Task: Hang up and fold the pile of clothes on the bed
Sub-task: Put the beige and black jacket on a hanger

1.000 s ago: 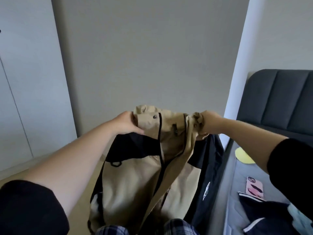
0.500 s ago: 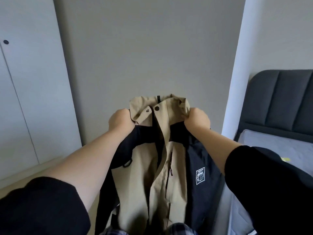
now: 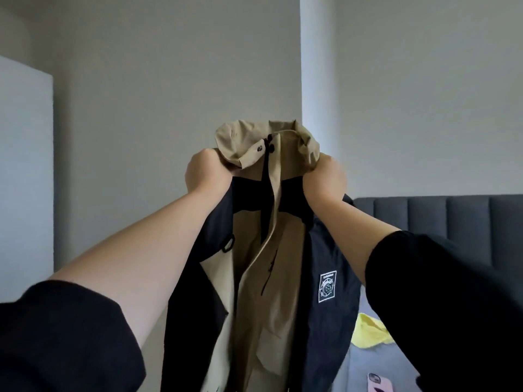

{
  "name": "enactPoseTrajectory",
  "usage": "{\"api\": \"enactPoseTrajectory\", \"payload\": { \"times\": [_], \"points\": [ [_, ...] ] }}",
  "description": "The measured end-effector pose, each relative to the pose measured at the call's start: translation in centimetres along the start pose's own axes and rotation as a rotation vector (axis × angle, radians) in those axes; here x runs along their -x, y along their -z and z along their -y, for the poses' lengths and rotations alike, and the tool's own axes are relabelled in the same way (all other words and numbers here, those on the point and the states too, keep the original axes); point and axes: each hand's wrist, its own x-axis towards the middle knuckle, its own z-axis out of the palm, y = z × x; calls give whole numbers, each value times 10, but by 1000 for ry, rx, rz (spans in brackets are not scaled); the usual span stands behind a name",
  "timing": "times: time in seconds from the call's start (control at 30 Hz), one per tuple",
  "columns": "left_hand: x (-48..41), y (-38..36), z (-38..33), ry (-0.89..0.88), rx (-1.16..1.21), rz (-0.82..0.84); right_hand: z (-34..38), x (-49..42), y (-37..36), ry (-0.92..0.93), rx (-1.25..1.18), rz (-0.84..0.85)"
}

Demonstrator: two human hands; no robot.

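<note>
A tan and black jacket (image 3: pixel 268 278) hangs in the air in front of me, front side facing me, with a white square logo patch on its right sleeve. My left hand (image 3: pixel 208 172) grips the collar area on the left. My right hand (image 3: pixel 325 179) grips it on the right. The tan collar stands up between the two fists. The jacket's lower part runs out of the frame at the bottom. No hanger shows.
A bed (image 3: pixel 376 366) with a dark grey padded headboard (image 3: pixel 452 219) lies at the right. A yellow cloth (image 3: pixel 368 332) and a pink phone (image 3: pixel 377 381) lie on it. A white closet door (image 3: pixel 25 179) stands at the left; a grey wall is ahead.
Both hands have lifted the jacket higher and brought its two collar sides closer together. The view has tilted up, and the floor has dropped out of sight.
</note>
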Motion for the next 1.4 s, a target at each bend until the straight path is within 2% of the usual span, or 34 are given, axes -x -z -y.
{"api": "enactPoseTrajectory", "payload": {
  "times": [0.2,0.3,0.47,0.53,0.6,0.73,0.83,0.9,0.97,1.03,1.1,1.13,1.2,1.27,1.33,1.4],
  "points": [
    [-14,21,-101,-82,244,-69,11,-44,110,112,22,-235],
    [-11,17,-135,-89,292,-87,5,-55,152,151,63,-331],
    [27,-36,-147,-99,267,22,-45,-49,174,153,190,-312],
    [52,-71,-137,-93,223,121,-80,-40,169,126,289,-219],
    [82,-113,-121,-69,126,246,-122,-29,161,63,448,-43],
    [157,-199,-85,-37,-69,648,-223,8,142,-82,790,356],
    [212,-252,-61,5,-137,915,-296,48,125,-71,980,508],
    [243,-284,-48,-60,-266,1036,-339,72,109,-12,1135,643],
    [271,-312,-37,-243,-461,1099,-371,96,90,-64,1253,812],
    [296,-335,-28,-310,-567,1171,-401,116,72,-206,1229,927],
    [314,-357,-14,-130,-533,1265,-423,131,57,-373,1047,984],
    [318,-367,-8,22,-465,1304,-431,134,50,-479,894,957],
    [313,-388,4,357,-215,1318,-440,130,37,-686,609,795],
    [300,-411,14,558,82,1159,-451,109,23,-662,566,588],
    [284,-433,18,522,238,917,-457,85,11,-528,599,384],
    [275,-449,16,425,325,821,-459,64,-2,-422,551,289]
  ]
}}
